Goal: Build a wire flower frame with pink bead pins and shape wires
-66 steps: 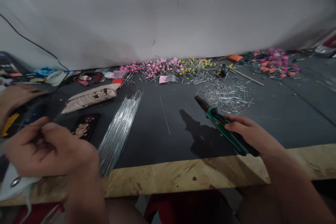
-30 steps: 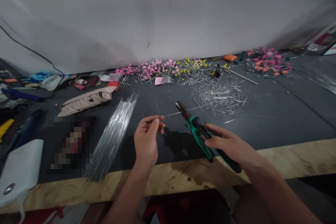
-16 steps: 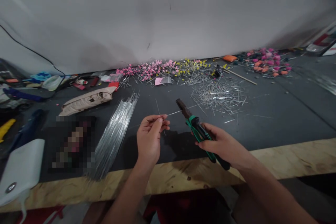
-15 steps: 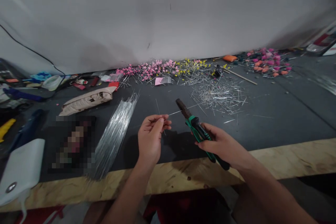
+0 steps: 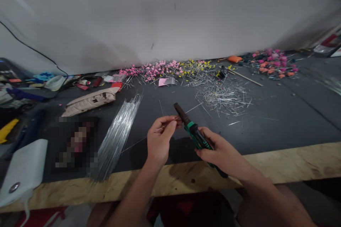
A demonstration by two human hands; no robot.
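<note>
My left hand point(image 5: 161, 138) pinches a long thin metal wire point(image 5: 135, 143) between thumb and fingers; the wire runs down-left from the hand and up-right past the plier jaws. My right hand point(image 5: 221, 152) is wrapped around the green and black handles of a pair of pliers point(image 5: 193, 131). The dark plier jaws sit right beside my left fingertips, at the wire. Both hands hover over the black mat point(image 5: 266, 124) near the front edge.
A bundle of long straight wires point(image 5: 118, 134) lies left of my hands. Short cut wire pieces point(image 5: 226, 94) are heaped behind, with pink and yellow bead-headed pins point(image 5: 165, 69) along the wall. A white case point(image 5: 22, 170) and clutter occupy the left; the wooden table edge point(image 5: 293, 161) runs in front.
My left hand came from the far left to the middle with one wire. The pliers drew closer, and their jaws have now reached the wire by my left fingertips.
</note>
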